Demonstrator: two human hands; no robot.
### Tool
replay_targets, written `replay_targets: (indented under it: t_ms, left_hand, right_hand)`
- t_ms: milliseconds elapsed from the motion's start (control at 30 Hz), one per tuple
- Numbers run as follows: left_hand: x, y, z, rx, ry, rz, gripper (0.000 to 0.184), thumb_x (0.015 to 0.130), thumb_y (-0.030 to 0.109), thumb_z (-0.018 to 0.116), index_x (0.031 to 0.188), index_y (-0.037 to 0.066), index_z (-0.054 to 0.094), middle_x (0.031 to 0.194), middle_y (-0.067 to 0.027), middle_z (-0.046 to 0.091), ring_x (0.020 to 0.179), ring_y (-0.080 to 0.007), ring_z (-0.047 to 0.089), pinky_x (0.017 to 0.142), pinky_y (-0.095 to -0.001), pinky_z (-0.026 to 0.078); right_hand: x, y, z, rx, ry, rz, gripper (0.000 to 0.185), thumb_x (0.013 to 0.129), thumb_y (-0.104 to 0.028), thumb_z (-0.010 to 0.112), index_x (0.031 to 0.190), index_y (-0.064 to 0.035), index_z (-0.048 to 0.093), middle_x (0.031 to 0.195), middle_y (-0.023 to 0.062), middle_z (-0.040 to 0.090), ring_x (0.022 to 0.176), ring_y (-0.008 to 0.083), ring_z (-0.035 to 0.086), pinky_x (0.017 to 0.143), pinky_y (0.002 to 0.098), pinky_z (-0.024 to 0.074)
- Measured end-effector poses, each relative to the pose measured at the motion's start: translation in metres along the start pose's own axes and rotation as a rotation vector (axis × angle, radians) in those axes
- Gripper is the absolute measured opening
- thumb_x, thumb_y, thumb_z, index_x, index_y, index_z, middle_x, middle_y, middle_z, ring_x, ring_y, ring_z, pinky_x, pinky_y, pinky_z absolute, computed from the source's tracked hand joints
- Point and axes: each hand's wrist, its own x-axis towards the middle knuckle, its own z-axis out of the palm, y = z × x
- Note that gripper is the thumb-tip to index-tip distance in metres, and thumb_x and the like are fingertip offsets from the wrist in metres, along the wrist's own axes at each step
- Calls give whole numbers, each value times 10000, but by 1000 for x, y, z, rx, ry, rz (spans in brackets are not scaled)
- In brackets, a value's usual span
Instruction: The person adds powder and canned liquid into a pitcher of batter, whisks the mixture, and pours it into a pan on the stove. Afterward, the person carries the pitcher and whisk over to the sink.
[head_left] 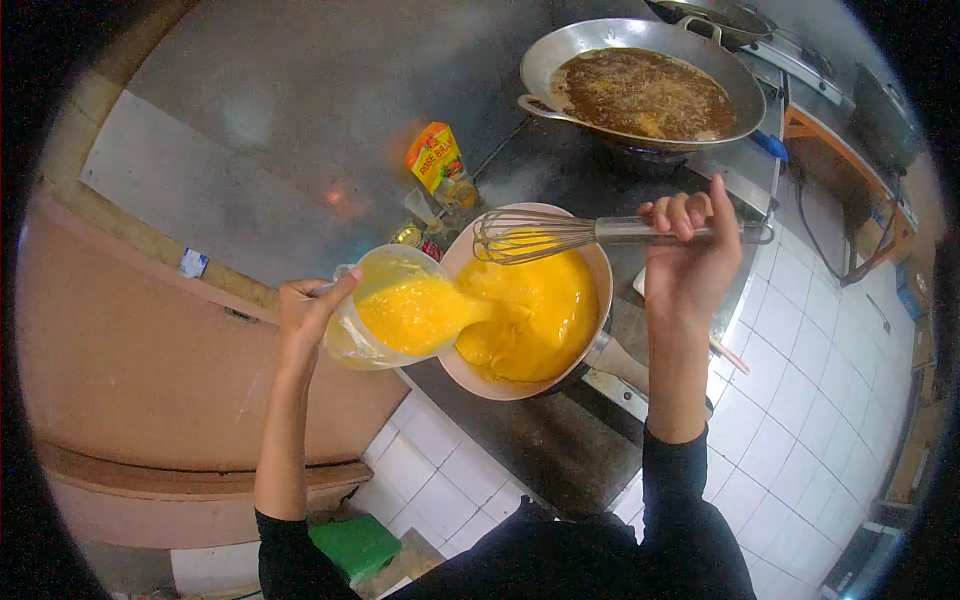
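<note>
My left hand (308, 312) is closed on the handle of a clear plastic jug (360, 345), tilted to the right. A thick yellow liquid (460, 312) runs from its lip into a pale, deep frying pan (602, 275). Yellow liquid (550, 330) covers the pan's bottom. My right hand (700, 225) holds the steel handle of a balloon whisk (535, 236), index finger stretched upward. The whisk lies level above the pan's far side, its wires over the yellow liquid. The pan's handle (618, 362) points to the lower right, near my right forearm.
A large wok (545, 65) of bubbling brown oil stands on a burner beyond the pan. Behind the jug are a yellow packet (436, 158) and a small can (410, 236). Another pan (715, 15) sits at the far right. White floor tiles (800, 340) lie right of the counter.
</note>
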Motion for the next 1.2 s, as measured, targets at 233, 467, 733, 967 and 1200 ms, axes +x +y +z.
replay_targets:
  t_ms: [233, 467, 733, 967, 1200]
  left_hand:
    - [-3, -17, -6, -336, 106, -130, 288, 776, 301, 750, 659, 46, 686, 619, 24, 605, 552, -47, 481, 535, -201, 312]
    - [-4, -37, -42, -512, 291, -191, 264, 780, 324, 727, 840, 76, 662, 631, 82, 519, 460, -9, 321, 467, -197, 242]
    - [-29, -61, -51, -754, 273, -281, 266, 774, 317, 732, 859, 97, 608, 669, 83, 517, 414, 11, 282, 384, -157, 198]
    - [-55, -68, -48, -834, 319, -308, 255, 780, 315, 731, 865, 104, 616, 626, 87, 510, 414, 9, 299, 390, -171, 188]
    - [-83, -82, -46, -833, 367, -286, 208, 776, 299, 741, 735, 122, 638, 620, 88, 514, 444, -18, 297, 444, -209, 204]
  right_hand:
    - [-3, -5, 10, 17, -34, 23, 346, 944, -269, 529, 652, -124, 411, 543, 3, 370, 592, 156, 404, 714, 335, 377]
    - [-2, -17, 39, 27, -92, -15, 347, 942, -282, 519, 653, -129, 405, 541, -5, 345, 593, 156, 395, 741, 342, 392]
    - [-15, 36, 2, -394, -132, -66, 367, 866, -123, 583, 556, -100, 388, 496, 13, 371, 444, 119, 346, 489, 283, 334]
    - [-23, 48, -12, -288, -169, -92, 355, 854, -102, 602, 566, -76, 397, 494, 19, 355, 440, 112, 342, 446, 264, 290]
    - [-43, 2, 103, -218, -338, -205, 391, 906, -249, 530, 580, -137, 343, 473, -5, 292, 440, 139, 295, 618, 313, 382]
